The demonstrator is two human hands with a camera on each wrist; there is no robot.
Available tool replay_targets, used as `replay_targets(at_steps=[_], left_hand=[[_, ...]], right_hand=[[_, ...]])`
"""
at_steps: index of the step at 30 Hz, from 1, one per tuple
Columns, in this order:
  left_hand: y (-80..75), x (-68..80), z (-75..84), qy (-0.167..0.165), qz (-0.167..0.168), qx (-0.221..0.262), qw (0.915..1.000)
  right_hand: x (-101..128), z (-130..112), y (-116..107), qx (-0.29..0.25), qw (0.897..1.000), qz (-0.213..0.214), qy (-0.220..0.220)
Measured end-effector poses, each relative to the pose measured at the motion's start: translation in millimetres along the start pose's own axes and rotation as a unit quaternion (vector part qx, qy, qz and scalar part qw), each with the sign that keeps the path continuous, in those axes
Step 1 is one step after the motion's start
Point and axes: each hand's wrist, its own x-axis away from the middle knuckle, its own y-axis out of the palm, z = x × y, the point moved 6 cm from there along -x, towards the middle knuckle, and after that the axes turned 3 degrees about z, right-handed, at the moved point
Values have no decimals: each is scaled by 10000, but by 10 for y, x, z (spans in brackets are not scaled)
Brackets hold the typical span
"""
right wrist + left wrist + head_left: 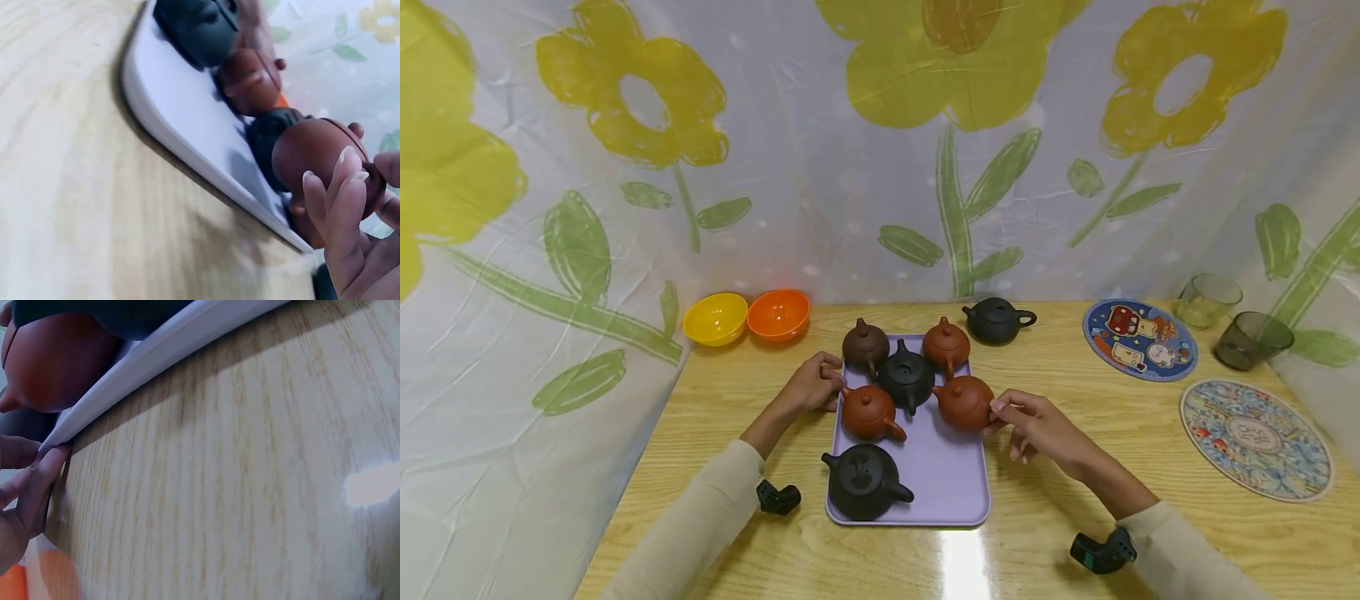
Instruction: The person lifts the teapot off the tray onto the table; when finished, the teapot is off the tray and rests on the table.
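- Six small round clay teapots sit on the flat lavender plastic tray (951,487) on the pale wooden table (1075,533): a dark brown one (865,344) and a red-brown one (946,343) at the far edge, a black one (906,377) between them, two more red-brown ones in the middle row, and a large black one (863,480) at the near end.
- A seventh, the black teapot with a loop handle (997,321), stands off the tray on the table just behind it, so as a judgement the gathering on the tray looks nearly complete, with that one left.
- The right hand (1037,425) has its fingertips (345,164) pressed on the right-hand red-brown teapot of the middle row (964,402); it looks like a light pinch at the handle side, though the handle itself is hidden.
- The left hand (811,383) rests at the tray's left edge, beside the left red-brown teapot (868,412); in the wrist view a fingertip (50,464) touches the rim, and whether it truly grips the rim I cannot tell.
- Well apart: a yellow bowl (715,318) and an orange bowl (778,313) at far left, two patterned round mats (1138,337) and two tinted glass cups (1208,298) at right.
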Motion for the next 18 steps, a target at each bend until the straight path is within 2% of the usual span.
replay_targets(at_steps=[8, 18], left_hand=[[3, -2, -13, 10, 6, -5, 10000], [-1, 1, -15, -17, 42, 25, 10000]], right_hand=[[-46, -93, -197, 46, 9999, 111, -94], [-151, -68, -438, 133, 9995, 146, -238]])
